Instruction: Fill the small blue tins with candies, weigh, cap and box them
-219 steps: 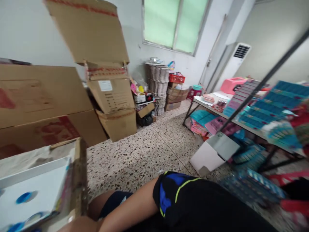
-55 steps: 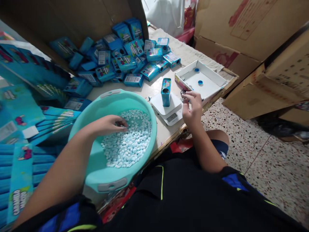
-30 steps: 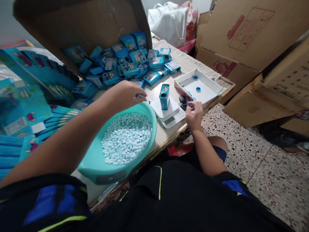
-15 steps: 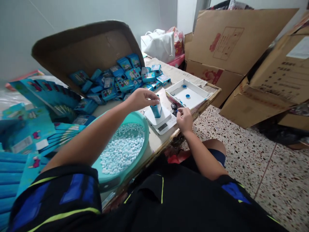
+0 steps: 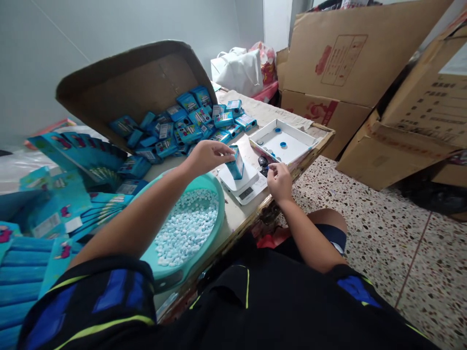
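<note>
An upright small blue box [image 5: 236, 166] stands on the plate of a white digital kitchen scale [image 5: 243, 186]. My left hand [image 5: 211, 156] reaches over a tub, its fingers pinched at the upper left edge of that box. My right hand [image 5: 280, 181] is closed at the scale's right side, thumb and forefinger pressed on something small and blue, too little to name surely. Just beyond those fingertips lies a black key fob [image 5: 262, 162]. The turquoise plastic tub [image 5: 221, 204] in front of the scale holds many pale blue and white tablets [image 5: 188, 228].
A tipped cardboard box [image 5: 134, 73] spills many filled blue boxes [image 5: 189, 131] onto the table. Flattened blue cartons [image 5: 25, 272] are stacked at left. A shallow white tray [image 5: 292, 146] with several small blue caps sits near the table's right edge. Large cartons [image 5: 328, 63] stand beyond it.
My left hand has shifted slightly left, from above the box's top to its upper left edge. The box is a little turned. My right hand stays in place.
</note>
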`<state>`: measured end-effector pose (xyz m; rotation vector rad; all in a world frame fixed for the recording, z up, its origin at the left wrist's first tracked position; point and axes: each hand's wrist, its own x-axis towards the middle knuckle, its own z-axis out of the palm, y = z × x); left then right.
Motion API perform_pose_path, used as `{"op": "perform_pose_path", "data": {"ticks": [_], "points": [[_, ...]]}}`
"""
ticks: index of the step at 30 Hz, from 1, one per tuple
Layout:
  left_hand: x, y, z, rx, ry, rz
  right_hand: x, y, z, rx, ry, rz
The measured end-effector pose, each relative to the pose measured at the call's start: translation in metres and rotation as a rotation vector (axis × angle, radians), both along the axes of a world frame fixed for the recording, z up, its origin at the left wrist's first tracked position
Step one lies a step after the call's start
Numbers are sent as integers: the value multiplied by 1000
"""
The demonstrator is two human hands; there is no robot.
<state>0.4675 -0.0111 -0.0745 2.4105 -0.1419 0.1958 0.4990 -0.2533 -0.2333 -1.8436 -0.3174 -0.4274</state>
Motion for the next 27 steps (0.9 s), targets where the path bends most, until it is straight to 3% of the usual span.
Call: {"op": "perform_pose_path", "data": {"ticks": [7, 16, 27], "points": [[-2, 5, -5, 58, -42, -30, 2, 0, -3, 26, -52, -12], [-2, 8, 4, 194, 17, -29, 6, 1, -9, 2, -108, -4], [2, -3, -11, 136, -154, -17, 7, 1, -10, 14, -99, -22]]}}
